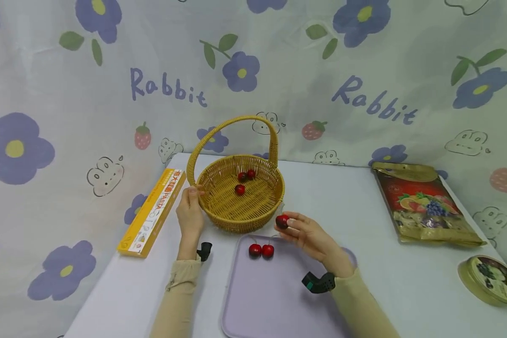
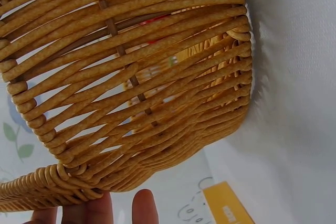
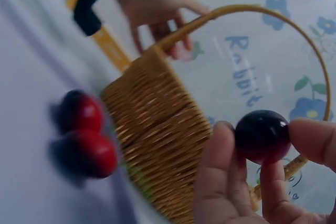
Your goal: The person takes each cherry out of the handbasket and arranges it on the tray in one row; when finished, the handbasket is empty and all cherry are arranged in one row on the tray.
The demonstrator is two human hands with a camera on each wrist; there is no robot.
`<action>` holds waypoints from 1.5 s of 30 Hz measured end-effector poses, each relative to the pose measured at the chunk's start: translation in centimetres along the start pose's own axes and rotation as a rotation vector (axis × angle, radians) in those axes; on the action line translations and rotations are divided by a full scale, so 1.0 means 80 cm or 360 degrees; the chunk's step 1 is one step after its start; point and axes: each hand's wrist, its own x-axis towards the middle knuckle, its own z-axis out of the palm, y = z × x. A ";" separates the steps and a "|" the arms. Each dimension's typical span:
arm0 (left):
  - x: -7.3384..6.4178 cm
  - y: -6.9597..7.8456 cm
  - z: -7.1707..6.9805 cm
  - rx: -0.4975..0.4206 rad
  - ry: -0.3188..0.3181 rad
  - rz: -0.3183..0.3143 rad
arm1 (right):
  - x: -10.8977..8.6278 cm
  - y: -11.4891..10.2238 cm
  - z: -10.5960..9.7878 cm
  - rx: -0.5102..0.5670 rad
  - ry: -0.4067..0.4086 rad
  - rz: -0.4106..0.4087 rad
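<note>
My right hand (image 1: pixel 310 234) pinches a dark red cherry (image 1: pixel 282 221) between thumb and fingers, just off the basket's front right rim. In the right wrist view this cherry (image 3: pixel 262 136) looks glossy and almost black on top. My left hand (image 1: pixel 191 213) holds the yellow-brown wicker basket (image 1: pixel 236 226) at its left side, where the arched handle (image 1: pixel 232 121) meets the rim. Inside the basket lie three cherries (image 1: pixel 240 189). Two more cherries (image 1: pixel 268 251) sit side by side near the far edge of a pale purple tray (image 1: pixel 274 295).
Left of the basket lies a long yellow pasta box (image 1: pixel 152 213). A red and gold fruit bag (image 1: pixel 426 204) lies at the right, with a round gold tin (image 1: pixel 492 280) nearer me. A flower-printed curtain (image 1: pixel 295 84) hangs behind the white table (image 1: pixel 334 188).
</note>
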 end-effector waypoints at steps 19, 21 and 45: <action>-0.006 -0.011 0.000 -0.0049 0.0077 0.0007 | -0.010 0.071 0.012 -0.1344 0.0545 -0.0001; -0.006 -0.011 0.000 -0.0048 0.0077 0.0009 | -0.010 0.072 0.014 -0.1410 0.0563 -0.0013; -0.001 0.000 0.001 -0.0034 0.0062 0.0063 | -0.027 0.068 0.038 -0.1884 0.0493 -0.0081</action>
